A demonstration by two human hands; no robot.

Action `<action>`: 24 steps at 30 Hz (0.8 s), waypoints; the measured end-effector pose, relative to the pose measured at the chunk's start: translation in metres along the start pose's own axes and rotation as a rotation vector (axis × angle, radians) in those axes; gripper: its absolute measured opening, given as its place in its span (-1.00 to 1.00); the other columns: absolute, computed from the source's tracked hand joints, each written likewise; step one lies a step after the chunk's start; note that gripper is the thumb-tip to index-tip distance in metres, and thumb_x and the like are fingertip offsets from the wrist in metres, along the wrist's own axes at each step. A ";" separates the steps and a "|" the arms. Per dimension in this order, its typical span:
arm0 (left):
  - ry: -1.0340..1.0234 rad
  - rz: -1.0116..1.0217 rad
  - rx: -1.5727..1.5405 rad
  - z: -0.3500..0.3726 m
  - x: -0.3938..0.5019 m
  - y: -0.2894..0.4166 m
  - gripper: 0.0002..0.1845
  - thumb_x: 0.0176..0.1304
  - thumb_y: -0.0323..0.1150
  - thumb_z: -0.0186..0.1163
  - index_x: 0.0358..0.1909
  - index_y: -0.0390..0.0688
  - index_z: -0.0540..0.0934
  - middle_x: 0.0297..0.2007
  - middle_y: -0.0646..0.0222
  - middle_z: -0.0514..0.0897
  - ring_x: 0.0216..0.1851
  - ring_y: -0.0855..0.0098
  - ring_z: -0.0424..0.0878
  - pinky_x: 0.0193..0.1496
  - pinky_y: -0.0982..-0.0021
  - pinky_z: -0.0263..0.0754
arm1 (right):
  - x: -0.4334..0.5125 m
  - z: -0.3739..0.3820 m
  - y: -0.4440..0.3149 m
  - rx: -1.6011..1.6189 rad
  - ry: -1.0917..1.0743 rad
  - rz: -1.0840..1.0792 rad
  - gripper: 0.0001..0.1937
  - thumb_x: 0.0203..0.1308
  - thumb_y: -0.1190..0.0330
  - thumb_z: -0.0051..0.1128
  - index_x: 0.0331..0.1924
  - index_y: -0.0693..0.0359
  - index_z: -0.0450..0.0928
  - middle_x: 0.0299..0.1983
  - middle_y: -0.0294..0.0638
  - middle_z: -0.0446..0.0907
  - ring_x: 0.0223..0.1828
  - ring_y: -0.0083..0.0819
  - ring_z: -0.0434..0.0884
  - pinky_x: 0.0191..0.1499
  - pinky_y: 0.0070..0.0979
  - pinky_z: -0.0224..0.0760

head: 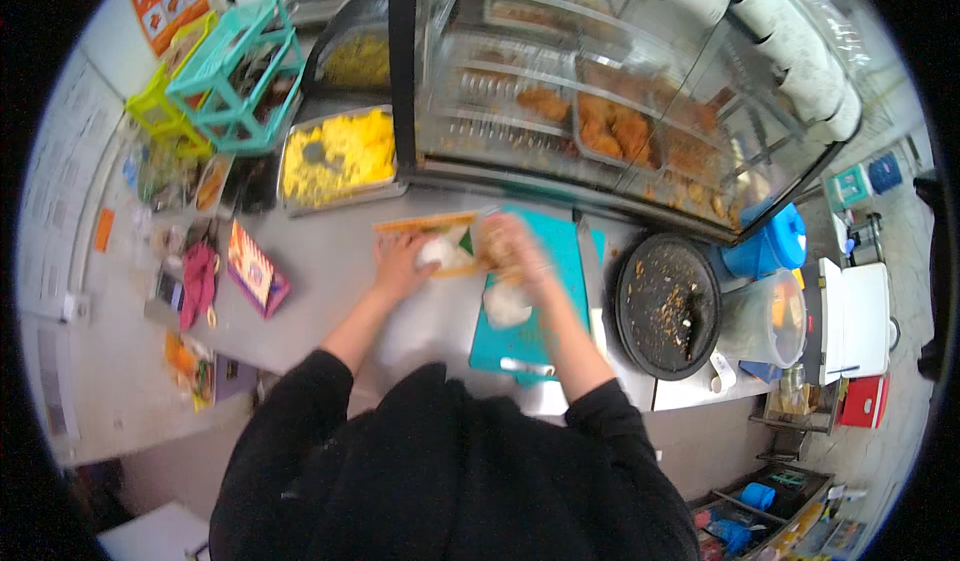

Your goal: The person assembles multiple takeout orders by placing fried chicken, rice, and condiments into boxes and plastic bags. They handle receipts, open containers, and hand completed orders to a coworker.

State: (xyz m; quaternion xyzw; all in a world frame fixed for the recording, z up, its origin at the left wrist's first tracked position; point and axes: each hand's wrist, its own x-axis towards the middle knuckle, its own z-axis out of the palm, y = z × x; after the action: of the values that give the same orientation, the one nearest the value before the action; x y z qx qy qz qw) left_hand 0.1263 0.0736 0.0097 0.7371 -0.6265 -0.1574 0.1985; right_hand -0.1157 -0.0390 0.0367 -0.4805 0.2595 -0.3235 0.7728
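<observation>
My left hand (405, 261) rests on the left part of an open paper food box (424, 223), its fingers spread by a mound of white rice (442, 253) with a bit of green leaf beside it. At the box's right edge my right hand (521, 253), blurred by motion, is closed around a piece of browned food, perhaps fried chicken (495, 242). Below that hand a whitish rounded thing (506, 304) lies on the teal cutting board (487, 347); whether it is rice or a bag I cannot tell. A large knife (589, 261) lies along the board's right side.
A glass display case (517, 167) with fried food stands behind the board. To the right are a round black pan (667, 306) with crumbs and a clear plastic tub (765, 321). Left stand a metal tray (341, 199) of yellow food, a printed carton (259, 272) and teal baskets (225, 96).
</observation>
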 end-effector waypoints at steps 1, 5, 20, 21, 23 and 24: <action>0.024 0.006 0.006 0.002 0.001 -0.003 -0.32 0.09 0.00 0.41 0.28 0.13 0.50 0.31 0.28 0.48 0.46 0.17 0.26 0.44 -0.27 -0.13 | 0.021 0.023 0.019 -0.086 -0.062 -0.022 -0.41 0.35 -0.21 0.08 0.26 0.00 0.42 -0.01 -0.22 0.59 -0.05 -0.29 0.64 -0.08 -0.30 0.59; 0.051 -0.026 0.042 -0.008 -0.001 -0.010 -0.31 -0.04 -0.01 0.48 0.17 0.04 0.52 0.28 0.26 0.48 0.44 0.17 0.28 0.39 -0.22 -0.03 | 0.059 0.080 0.066 -1.115 0.367 -0.118 -0.43 0.28 -0.05 0.22 0.30 -0.03 0.42 0.14 0.00 0.55 0.09 0.00 0.61 0.15 -0.16 0.52; -0.409 0.125 0.254 -0.085 0.013 0.011 -0.21 0.09 0.14 0.42 0.28 -0.10 0.51 0.38 0.08 0.44 0.37 0.16 0.42 0.39 -0.08 0.17 | 0.063 0.107 0.065 -1.576 0.378 -0.004 -0.83 0.20 0.40 0.13 -0.18 0.25 0.65 -0.21 0.09 0.71 -0.20 0.03 0.75 -0.15 -0.13 0.65; -0.568 0.175 0.152 -0.113 0.027 0.021 -0.22 0.14 0.15 0.40 0.29 -0.14 0.51 0.35 0.07 0.48 0.34 0.15 0.46 0.37 -0.01 0.25 | 0.060 0.107 0.062 -1.584 0.383 0.072 -0.86 0.18 0.38 0.17 -0.21 0.19 0.67 -0.21 0.02 0.71 -0.21 0.00 0.74 -0.15 -0.13 0.64; -0.742 0.336 -0.108 -0.170 0.056 0.056 -0.28 0.27 0.12 0.33 0.27 -0.21 0.52 0.27 0.07 0.56 0.26 0.16 0.55 0.32 0.14 0.40 | 0.049 0.104 0.050 -1.466 0.332 0.029 -0.86 0.19 0.33 0.21 -0.23 0.15 0.69 -0.17 -0.04 0.72 -0.23 0.00 0.72 -0.14 -0.12 0.62; -0.743 0.467 -0.276 -0.204 0.075 0.075 -0.34 0.34 0.08 0.29 0.24 -0.25 0.53 0.22 0.08 0.61 0.21 0.18 0.59 0.28 0.22 0.46 | 0.040 0.099 0.041 -1.335 0.276 -0.088 -0.85 0.22 0.31 0.21 -0.22 0.17 0.69 -0.13 -0.04 0.72 -0.22 0.02 0.72 -0.12 -0.11 0.62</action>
State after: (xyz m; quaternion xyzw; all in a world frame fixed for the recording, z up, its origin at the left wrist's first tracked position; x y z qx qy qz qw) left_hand 0.1726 0.0090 0.2253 0.4366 -0.7776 -0.4440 0.0870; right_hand -0.0083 0.0014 0.0360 -0.8185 0.4799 -0.1837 0.2568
